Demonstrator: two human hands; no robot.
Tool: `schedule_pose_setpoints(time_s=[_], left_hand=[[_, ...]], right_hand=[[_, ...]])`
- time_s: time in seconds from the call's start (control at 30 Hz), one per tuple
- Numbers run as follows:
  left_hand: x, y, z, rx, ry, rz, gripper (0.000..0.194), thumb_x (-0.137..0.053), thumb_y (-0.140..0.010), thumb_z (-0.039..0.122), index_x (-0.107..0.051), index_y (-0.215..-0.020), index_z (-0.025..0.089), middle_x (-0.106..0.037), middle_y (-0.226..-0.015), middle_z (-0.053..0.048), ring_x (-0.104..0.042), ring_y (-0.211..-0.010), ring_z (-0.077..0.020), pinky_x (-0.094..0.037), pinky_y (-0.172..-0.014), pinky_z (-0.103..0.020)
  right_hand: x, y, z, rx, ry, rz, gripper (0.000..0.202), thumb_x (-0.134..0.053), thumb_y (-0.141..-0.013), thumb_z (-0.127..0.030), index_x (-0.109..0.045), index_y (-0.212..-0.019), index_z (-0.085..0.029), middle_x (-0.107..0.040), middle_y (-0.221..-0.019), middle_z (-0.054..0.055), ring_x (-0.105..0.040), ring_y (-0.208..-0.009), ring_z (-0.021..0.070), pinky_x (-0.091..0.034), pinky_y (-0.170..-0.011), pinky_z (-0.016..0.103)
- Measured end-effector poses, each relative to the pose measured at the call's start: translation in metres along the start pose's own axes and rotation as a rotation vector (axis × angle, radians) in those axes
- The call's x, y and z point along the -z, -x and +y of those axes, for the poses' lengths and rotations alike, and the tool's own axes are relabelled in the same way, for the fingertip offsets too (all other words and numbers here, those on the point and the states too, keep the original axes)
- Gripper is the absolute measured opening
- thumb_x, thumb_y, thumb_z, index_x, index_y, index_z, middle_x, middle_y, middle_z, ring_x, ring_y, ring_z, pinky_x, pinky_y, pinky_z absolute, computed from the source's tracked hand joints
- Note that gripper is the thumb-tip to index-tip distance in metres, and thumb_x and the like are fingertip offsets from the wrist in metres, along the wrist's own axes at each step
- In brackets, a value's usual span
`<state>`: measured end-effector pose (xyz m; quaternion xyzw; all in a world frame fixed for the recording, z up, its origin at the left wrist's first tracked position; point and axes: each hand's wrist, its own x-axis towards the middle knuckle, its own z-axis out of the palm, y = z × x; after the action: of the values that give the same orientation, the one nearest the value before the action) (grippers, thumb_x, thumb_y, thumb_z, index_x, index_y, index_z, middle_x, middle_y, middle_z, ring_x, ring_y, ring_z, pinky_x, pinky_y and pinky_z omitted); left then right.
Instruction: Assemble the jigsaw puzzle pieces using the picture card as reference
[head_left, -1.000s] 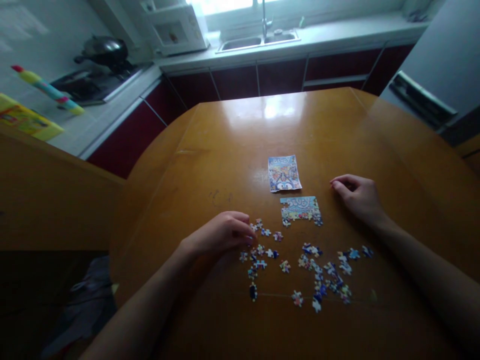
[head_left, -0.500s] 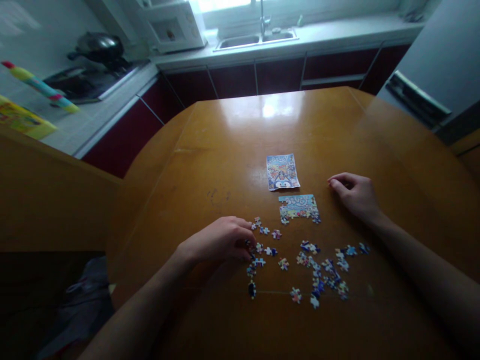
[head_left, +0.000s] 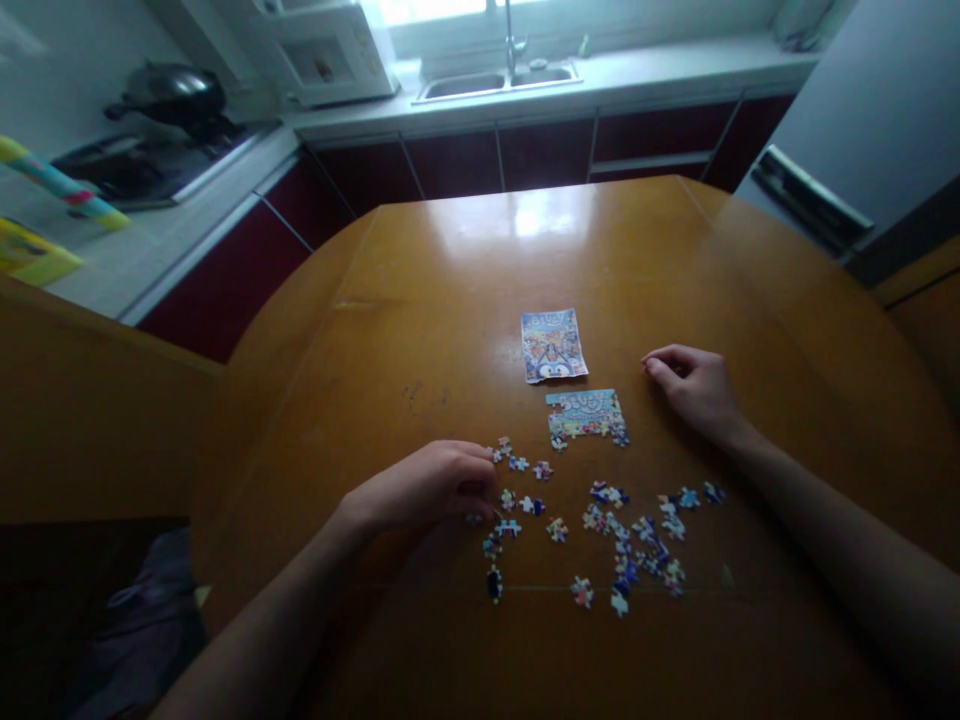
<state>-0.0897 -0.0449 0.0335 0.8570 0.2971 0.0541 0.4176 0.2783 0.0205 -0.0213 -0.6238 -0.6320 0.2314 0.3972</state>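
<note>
My left hand is low over the table at the left of the loose puzzle pieces, its thumb and fingers pinched on a puzzle piece that they mostly cover. Close to its fingertips lie several loose puzzle pieces. A partly joined puzzle, with a light blue top and a ragged lower edge, lies between my hands. Just beyond it is a printed picture sheet. My right hand rests on the table right of the puzzle, fingers curled and thumb against the forefinger; anything inside is hidden.
More loose pieces are heaped at the front right of the wooden table. Past its far edge stand a counter with a sink, a microwave and a stove with a dark pot. A fridge is at the right.
The view has shifted slightly, so everything sits a little further left. My left fingers have closed together over pieces that showed between them before. My right hand keeps its pose.
</note>
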Motion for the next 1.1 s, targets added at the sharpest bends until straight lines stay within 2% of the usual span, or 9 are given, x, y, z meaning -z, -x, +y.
schedule_pose_setpoints(time_s=[0.1, 0.17, 0.27, 0.33, 0.4, 0.63, 0.83, 0.9, 1.1], left_hand=[[-0.006, -0.005, 0.000, 0.008, 0.075, 0.118, 0.019, -0.075, -0.086, 0.028, -0.066, -0.076, 0.015, -0.059, -0.075, 0.001, -0.052, -0.067, -0.0093, -0.040, -0.060, -0.019], [-0.014, -0.010, 0.001, 0.011, 0.128, 0.259, 0.025, -0.079, -0.081, 0.030, -0.064, -0.070, 0.013, -0.052, -0.067, 0.003, -0.045, -0.060, -0.0080, -0.034, -0.054, -0.019], [-0.029, -0.016, 0.006, 0.025, 0.196, 0.380, 0.030, -0.083, -0.076, 0.034, -0.065, -0.066, 0.012, -0.045, -0.060, 0.005, -0.037, -0.055, -0.0070, -0.028, -0.051, -0.019], [-0.038, -0.019, 0.012, 0.025, 0.238, 0.405, 0.033, -0.083, -0.075, 0.039, -0.066, -0.066, 0.012, -0.045, -0.058, 0.005, -0.036, -0.054, -0.0074, -0.027, -0.051, -0.020], [-0.044, -0.020, 0.017, 0.008, 0.282, 0.409, 0.035, -0.082, -0.075, 0.043, -0.068, -0.067, 0.012, -0.047, -0.058, 0.005, -0.037, -0.054, -0.0078, -0.027, -0.051, -0.020], [-0.048, -0.021, 0.023, 0.094, 0.392, 0.412, 0.030, -0.081, -0.078, 0.037, -0.069, -0.069, 0.011, -0.050, -0.058, 0.004, -0.037, -0.053, -0.0069, -0.027, -0.049, -0.018], [-0.049, -0.019, 0.031, 0.088, 0.437, 0.455, 0.023, -0.083, -0.076, 0.031, -0.070, -0.071, 0.012, -0.045, -0.057, 0.006, -0.034, -0.052, -0.0061, -0.025, -0.049, -0.018], [-0.049, -0.019, 0.032, 0.043, 0.412, 0.488, 0.020, -0.082, -0.077, 0.031, -0.072, -0.075, 0.013, -0.043, -0.057, 0.007, -0.035, -0.052, -0.0063, -0.026, -0.050, -0.019], [-0.052, -0.018, 0.026, -0.026, 0.256, 0.612, 0.008, -0.077, -0.083, 0.023, -0.076, -0.087, 0.016, -0.050, -0.061, 0.003, -0.042, -0.055, -0.0084, -0.030, -0.052, -0.021]], right_hand=[[0.001, 0.007, -0.013, 0.050, 0.018, 0.047, 0.015, -0.062, -0.086, -0.032, -0.072, -0.084, -0.021, -0.072, -0.081, 0.006, -0.063, -0.067, 0.0203, -0.050, -0.063, 0.034], [0.001, 0.020, -0.030, 0.193, 0.001, 0.046, 0.012, -0.062, -0.087, -0.027, -0.070, -0.092, -0.020, -0.070, -0.085, 0.006, -0.062, -0.070, 0.0189, -0.049, -0.063, 0.033], [-0.006, 0.053, -0.062, 0.483, -0.117, -0.146, 0.015, -0.063, -0.089, -0.019, -0.067, -0.103, -0.019, -0.068, -0.092, 0.006, -0.063, -0.082, 0.0182, -0.052, -0.071, 0.033], [-0.014, 0.076, -0.080, 0.680, -0.141, -0.301, 0.026, -0.063, -0.088, -0.014, -0.065, -0.114, -0.017, -0.068, -0.100, 0.008, -0.061, -0.091, 0.0192, -0.052, -0.077, 0.035], [-0.022, 0.093, -0.092, 0.797, -0.127, -0.391, 0.025, -0.065, -0.089, -0.014, -0.064, -0.114, -0.015, -0.068, -0.097, 0.008, -0.059, -0.086, 0.0179, -0.051, -0.073, 0.033], [-0.027, 0.104, -0.103, 0.887, -0.169, -0.479, 0.014, -0.061, -0.091, -0.012, -0.065, -0.105, -0.010, -0.066, -0.087, 0.009, -0.054, -0.077, 0.0162, -0.048, -0.065, 0.031], [-0.030, 0.110, -0.099, 0.808, -0.211, -0.428, 0.013, -0.057, -0.092, -0.008, -0.068, -0.099, -0.009, -0.066, -0.081, 0.009, -0.054, -0.073, 0.0157, -0.047, -0.061, 0.029], [-0.031, 0.110, -0.098, 0.713, -0.288, -0.433, 0.012, -0.060, -0.091, -0.010, -0.069, -0.099, -0.009, -0.068, -0.083, 0.010, -0.058, -0.074, 0.0154, -0.049, -0.063, 0.028], [-0.026, 0.104, -0.104, -0.023, -0.482, -0.638, 0.007, -0.072, -0.083, -0.020, -0.075, -0.087, -0.016, -0.074, -0.079, 0.004, -0.065, -0.070, 0.0128, -0.051, -0.063, 0.024]])
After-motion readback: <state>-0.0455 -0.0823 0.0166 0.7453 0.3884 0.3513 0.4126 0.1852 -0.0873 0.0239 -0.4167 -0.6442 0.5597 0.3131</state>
